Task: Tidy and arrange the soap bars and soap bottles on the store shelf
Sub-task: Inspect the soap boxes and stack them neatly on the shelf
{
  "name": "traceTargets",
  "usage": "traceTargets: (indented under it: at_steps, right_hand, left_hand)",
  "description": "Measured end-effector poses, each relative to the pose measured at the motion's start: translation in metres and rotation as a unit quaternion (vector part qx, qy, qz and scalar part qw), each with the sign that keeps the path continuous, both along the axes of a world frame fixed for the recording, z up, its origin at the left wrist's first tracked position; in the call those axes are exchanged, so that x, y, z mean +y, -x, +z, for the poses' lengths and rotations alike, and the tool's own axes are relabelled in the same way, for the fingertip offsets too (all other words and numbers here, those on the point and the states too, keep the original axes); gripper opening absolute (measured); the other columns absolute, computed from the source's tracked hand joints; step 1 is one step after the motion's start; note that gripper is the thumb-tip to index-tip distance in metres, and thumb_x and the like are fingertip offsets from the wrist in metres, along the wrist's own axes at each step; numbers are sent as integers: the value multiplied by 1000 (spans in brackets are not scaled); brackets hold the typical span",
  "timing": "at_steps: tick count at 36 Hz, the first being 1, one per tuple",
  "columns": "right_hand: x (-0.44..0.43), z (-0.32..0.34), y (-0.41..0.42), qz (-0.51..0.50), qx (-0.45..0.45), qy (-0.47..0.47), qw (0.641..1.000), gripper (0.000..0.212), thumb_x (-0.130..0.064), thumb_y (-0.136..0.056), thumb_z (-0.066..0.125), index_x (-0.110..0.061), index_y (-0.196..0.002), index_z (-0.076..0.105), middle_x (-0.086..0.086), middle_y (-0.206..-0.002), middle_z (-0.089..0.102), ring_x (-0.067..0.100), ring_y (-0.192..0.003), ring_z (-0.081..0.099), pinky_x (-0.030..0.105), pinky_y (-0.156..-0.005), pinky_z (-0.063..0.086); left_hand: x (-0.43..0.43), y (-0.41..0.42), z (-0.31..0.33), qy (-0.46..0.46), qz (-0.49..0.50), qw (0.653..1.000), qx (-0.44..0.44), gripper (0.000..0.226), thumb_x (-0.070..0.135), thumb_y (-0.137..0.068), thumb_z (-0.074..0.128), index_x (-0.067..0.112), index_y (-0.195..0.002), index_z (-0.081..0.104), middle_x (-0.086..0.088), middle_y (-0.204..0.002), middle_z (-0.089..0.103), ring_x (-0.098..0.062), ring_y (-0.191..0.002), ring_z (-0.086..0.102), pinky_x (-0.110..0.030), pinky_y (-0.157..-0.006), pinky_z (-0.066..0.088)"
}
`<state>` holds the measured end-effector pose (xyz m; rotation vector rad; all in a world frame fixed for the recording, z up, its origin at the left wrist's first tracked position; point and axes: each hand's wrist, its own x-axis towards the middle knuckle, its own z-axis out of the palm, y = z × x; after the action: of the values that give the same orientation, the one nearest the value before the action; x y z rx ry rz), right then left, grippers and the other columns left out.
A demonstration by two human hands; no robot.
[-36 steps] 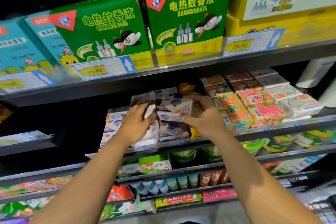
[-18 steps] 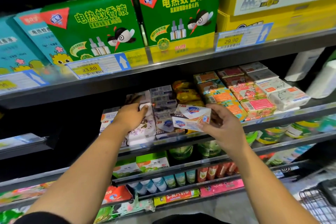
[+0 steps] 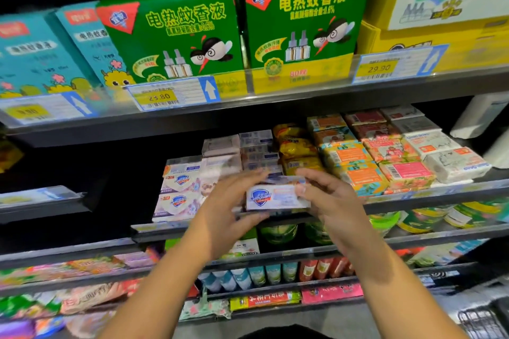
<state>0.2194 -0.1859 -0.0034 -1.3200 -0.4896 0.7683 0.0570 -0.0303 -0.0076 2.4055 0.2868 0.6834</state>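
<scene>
A white soap box (image 3: 275, 197) with a blue shield logo is held in front of the middle shelf's rail (image 3: 413, 195). My right hand (image 3: 330, 201) grips its right end, thumb on the front face. At the box's left end is my left hand (image 3: 225, 206), blurred, with fingers above the box and thumb below it, fairly straight. Matching white soap boxes (image 3: 179, 192) are stacked on the shelf to the left. Pale boxes (image 3: 256, 148) stand behind my hands.
Right of my hands lie yellow packets (image 3: 297, 146), orange soap bars (image 3: 349, 157), pink ones (image 3: 402, 170) and white ones (image 3: 454, 162). Green mosquito-liquid boxes (image 3: 179, 36) fill the upper shelf. Lower shelves hold tins and small bottles (image 3: 248, 278). A wire basket (image 3: 482, 322) is at bottom right.
My left hand left the stack on the left and moved right to the box's left end. My right hand drew the box slightly lower and turned its logo face toward me.
</scene>
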Motion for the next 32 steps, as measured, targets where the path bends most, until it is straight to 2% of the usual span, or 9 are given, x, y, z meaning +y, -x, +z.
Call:
traceTargets:
  at_steps: [3, 6, 12, 15, 18, 21, 24, 27, 32]
  right_hand:
    - [4, 7, 11, 31, 50, 13, 998, 11, -25, -89, 70, -18, -93, 79, 4, -93, 77, 21, -91, 74, 43, -87, 59]
    - [4, 12, 14, 98, 48, 33, 993, 40, -44, -77, 69, -14, -104, 72, 11, -94, 75, 25, -84, 73, 41, -80, 59]
    - [8, 12, 19, 126, -54, 70, 988, 24, -24, -91, 70, -21, -115, 68, 0, -109, 75, 19, -102, 72, 38, -89, 57]
    - [10, 13, 22, 102, -21, 42, 994, 29, -18, -94, 67, -30, -120, 61, 6, -113, 70, 25, -96, 73, 37, -73, 60]
    - [8, 16, 23, 59, 18, 10, 998, 29, -14, -97, 63, -35, -117, 60, 7, -107, 66, 34, -81, 71, 34, -59, 60]
    - [3, 20, 21, 77, 112, -9, 991, 13, -16, -96, 60, -19, -107, 67, 7, -103, 71, 26, -71, 69, 27, -51, 58]
    - [-3, 21, 18, 152, 199, -45, 967, 44, -31, -81, 71, -9, -118, 66, 18, -104, 73, 25, -76, 73, 26, -58, 61]
    - [-6, 12, 14, 220, 130, -40, 966, 71, -34, -69, 90, -12, -130, 60, 18, -116, 71, 27, -92, 72, 33, -79, 61]
    - [-5, 11, 18, 162, 7, 19, 987, 39, -22, -74, 76, -14, -111, 70, 7, -110, 75, 19, -101, 71, 27, -82, 56]
  left_hand:
    - [-11, 7, 8, 132, 51, 989, -36, 49, 42, -78, 75, 57, -120, 55, 21, -126, 58, -1, -116, 57, -20, -94, 51]
    - [-21, 10, 16, 292, 77, 951, -66, 44, 22, -75, 74, 37, -113, 60, 6, -112, 64, -2, -92, 67, -17, -78, 54]
    - [-29, 13, 18, 404, 124, 899, -113, 28, 28, -82, 65, 23, -110, 65, -9, -66, 43, -18, -58, 42, -27, -45, 45]
    - [-28, 21, 17, 372, 97, 920, -77, 29, 33, -88, 71, 39, -115, 65, -28, -93, 55, -19, -62, 48, -33, -54, 47]
    - [-25, 29, 16, 260, 27, 965, -24, 57, 43, -78, 79, 54, -128, 54, 7, -139, 48, -11, -107, 57, -33, -85, 52]
    - [-23, 31, 16, 143, 25, 989, 18, 67, 43, -78, 81, 56, -134, 46, 26, -153, 27, -6, -132, 44, -24, -93, 50]
    - [-19, 27, 16, 83, 60, 994, -36, 51, 39, -82, 78, 34, -129, 58, 7, -151, 38, -5, -143, 31, -25, -101, 47]
    - [-17, 26, 17, 151, 89, 983, -56, 43, 46, -78, 78, 37, -117, 65, 15, -134, 54, -8, -133, 46, -31, -103, 47]
    - [-34, 18, 22, 386, 75, 913, -111, 34, 22, -83, 77, 20, -113, 62, 2, -100, 73, -17, -95, 69, -25, -76, 57]
